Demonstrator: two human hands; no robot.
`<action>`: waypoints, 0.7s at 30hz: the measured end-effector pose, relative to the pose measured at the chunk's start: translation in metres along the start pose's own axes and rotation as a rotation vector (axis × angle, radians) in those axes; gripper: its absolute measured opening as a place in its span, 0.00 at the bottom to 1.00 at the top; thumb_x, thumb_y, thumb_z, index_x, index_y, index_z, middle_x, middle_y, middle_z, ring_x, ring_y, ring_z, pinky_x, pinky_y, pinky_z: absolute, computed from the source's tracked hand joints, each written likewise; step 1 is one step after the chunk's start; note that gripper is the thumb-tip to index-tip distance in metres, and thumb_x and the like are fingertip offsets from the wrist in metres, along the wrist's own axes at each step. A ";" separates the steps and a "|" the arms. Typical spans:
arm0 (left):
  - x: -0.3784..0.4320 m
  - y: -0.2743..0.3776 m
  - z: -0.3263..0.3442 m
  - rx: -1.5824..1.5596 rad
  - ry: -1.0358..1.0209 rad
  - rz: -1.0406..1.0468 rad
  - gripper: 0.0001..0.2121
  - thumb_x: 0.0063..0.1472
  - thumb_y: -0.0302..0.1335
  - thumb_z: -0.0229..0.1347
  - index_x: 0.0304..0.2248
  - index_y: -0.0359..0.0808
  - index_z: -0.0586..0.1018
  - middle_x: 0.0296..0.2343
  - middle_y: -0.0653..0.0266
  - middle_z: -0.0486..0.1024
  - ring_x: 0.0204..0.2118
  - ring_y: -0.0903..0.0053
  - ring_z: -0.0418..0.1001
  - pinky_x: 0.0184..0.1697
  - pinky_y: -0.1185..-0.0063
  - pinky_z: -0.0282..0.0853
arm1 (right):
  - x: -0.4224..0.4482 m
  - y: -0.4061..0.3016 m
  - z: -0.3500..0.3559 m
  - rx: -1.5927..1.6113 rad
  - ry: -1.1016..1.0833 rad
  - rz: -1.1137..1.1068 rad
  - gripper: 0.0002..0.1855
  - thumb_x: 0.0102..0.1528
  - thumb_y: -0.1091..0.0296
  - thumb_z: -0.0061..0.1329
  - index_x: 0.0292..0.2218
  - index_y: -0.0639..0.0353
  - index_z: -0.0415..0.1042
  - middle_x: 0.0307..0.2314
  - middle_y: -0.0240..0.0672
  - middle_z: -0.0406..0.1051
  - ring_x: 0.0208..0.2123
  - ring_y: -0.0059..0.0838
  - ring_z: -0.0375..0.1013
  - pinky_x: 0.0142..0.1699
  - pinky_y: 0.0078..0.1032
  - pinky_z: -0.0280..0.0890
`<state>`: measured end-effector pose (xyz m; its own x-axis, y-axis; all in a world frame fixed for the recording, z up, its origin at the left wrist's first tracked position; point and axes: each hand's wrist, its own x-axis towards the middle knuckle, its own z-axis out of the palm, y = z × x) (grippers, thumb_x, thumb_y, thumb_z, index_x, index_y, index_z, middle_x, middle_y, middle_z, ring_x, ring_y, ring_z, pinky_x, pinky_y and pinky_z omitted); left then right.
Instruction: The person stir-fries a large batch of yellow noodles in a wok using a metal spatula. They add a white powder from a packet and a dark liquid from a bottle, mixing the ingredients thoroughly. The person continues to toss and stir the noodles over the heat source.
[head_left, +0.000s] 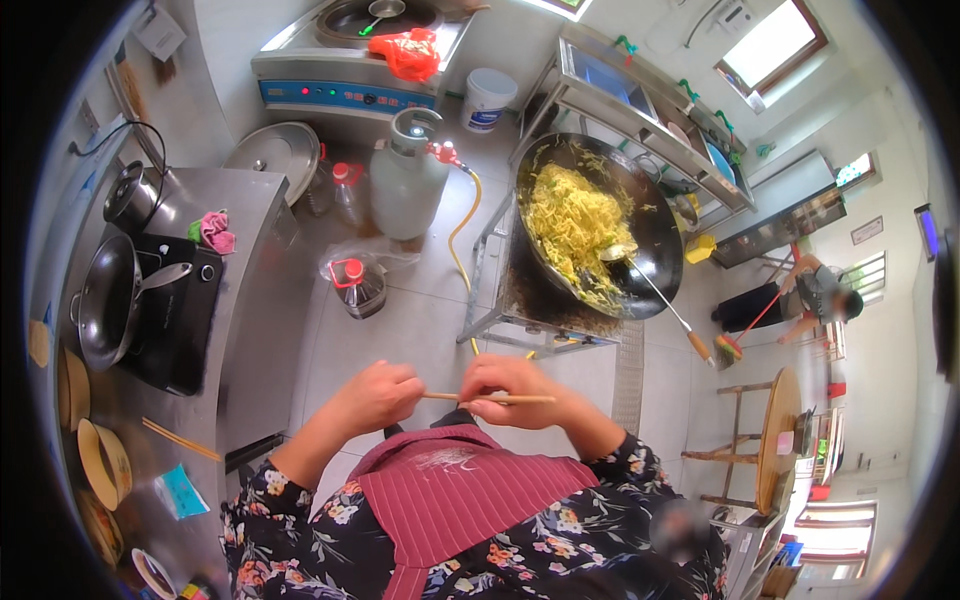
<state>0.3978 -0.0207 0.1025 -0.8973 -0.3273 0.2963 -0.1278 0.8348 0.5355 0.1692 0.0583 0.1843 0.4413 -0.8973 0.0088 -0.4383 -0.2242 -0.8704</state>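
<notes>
In front of the red striped apron (480, 487), my left hand (381, 397) is closed around one end of a thin wooden chopstick (525, 400). The fingers of my right hand (504, 390) pinch the same stick farther along, its other end pointing right; whether it is one stick or two together I cannot tell. Beyond my hands, a large black wok (652, 247) sits tilted on a metal stand, with a heap of yellow shredded food (574, 206) in it. A wooden-handled metal ladle (656, 286) rests with its bowl in the food.
A gas cylinder (409, 184) with a yellow hose (454, 240) and a bottle of dark liquid (361, 292) stand on the floor. The steel counter (255, 217) at left holds a pan (109, 300) and chopsticks (180, 439). Another person (806, 296) holds a broom at right, near a round table (776, 442).
</notes>
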 end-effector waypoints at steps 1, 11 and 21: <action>0.015 0.001 0.003 0.000 -0.026 0.030 0.05 0.47 0.24 0.54 0.25 0.39 0.69 0.20 0.65 0.65 0.23 0.69 0.64 0.26 0.75 0.59 | -0.008 -0.003 -0.011 -0.009 -0.010 0.066 0.06 0.45 0.71 0.49 0.29 0.59 0.70 0.25 0.35 0.67 0.28 0.32 0.68 0.33 0.26 0.63; 0.148 0.015 0.040 -0.250 0.314 -0.223 0.22 0.46 0.21 0.57 0.42 0.33 0.66 0.38 0.55 0.63 0.26 0.72 0.68 0.33 0.76 0.64 | -0.094 0.071 -0.190 -0.301 0.938 0.283 0.04 0.50 0.73 0.47 0.29 0.62 0.71 0.21 0.33 0.71 0.22 0.24 0.69 0.27 0.20 0.62; 0.134 -0.010 0.106 -0.200 0.189 -0.669 0.16 0.47 0.22 0.56 0.38 0.32 0.68 0.33 0.54 0.68 0.25 0.69 0.70 0.29 0.75 0.66 | -0.047 0.383 -0.223 -0.758 0.376 0.132 0.05 0.51 0.69 0.43 0.24 0.56 0.67 0.21 0.38 0.67 0.26 0.37 0.69 0.30 0.30 0.66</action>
<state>0.2338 -0.0259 0.0533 -0.5634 -0.8258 -0.0239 -0.5279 0.3377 0.7793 -0.1942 -0.0706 -0.0398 0.1194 -0.9704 0.2100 -0.9323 -0.1823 -0.3125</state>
